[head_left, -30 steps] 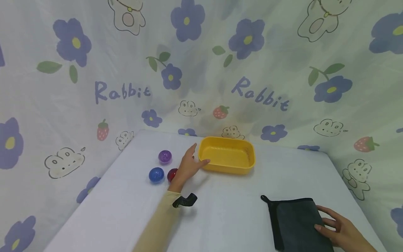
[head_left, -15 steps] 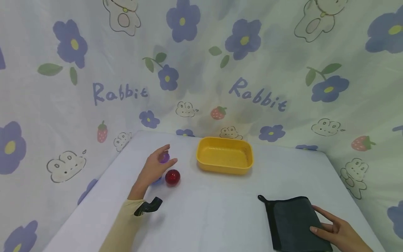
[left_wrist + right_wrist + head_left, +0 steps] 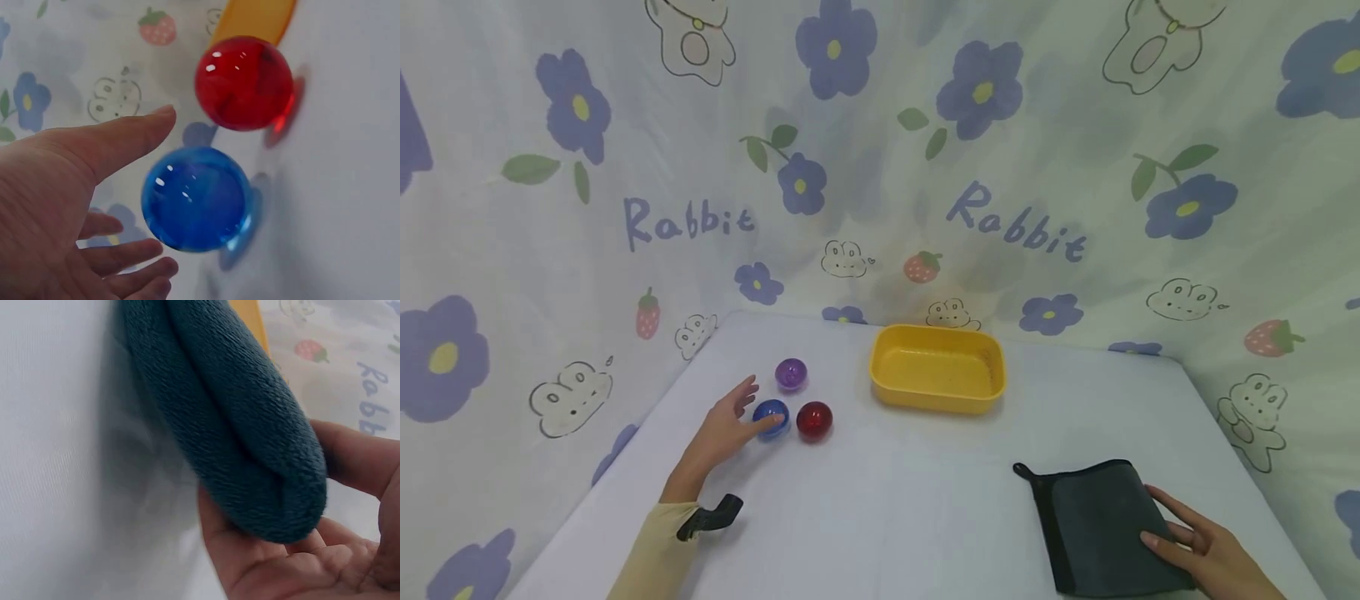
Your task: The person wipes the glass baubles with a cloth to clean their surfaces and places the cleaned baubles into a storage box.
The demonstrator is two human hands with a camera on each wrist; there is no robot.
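Note:
In the head view my left hand (image 3: 718, 433) reaches beside a glossy blue ball (image 3: 771, 418), thumb and fingers spread. The left wrist view shows that blue ball (image 3: 197, 200) in front of the spread thumb and fingers, not gripped. A red ball (image 3: 814, 422) sits just right of the blue one, and a purple ball (image 3: 791, 375) behind them. At the lower right my right hand (image 3: 1221, 554) holds the side of a folded dark towel (image 3: 1105, 525) with a black edge and hanging loop. Up close, the towel (image 3: 231, 431) is fuzzy and teal, between thumb and fingers.
A yellow rectangular tub (image 3: 937, 402) stands at the back middle of the white table (image 3: 917, 492). A curtain (image 3: 880, 167) printed with flowers and rabbits hangs behind and around the table.
My left hand has moved from the yellow tub's left edge, past the purple and red balls, left and toward me to the blue ball. My right hand stays on the towel.

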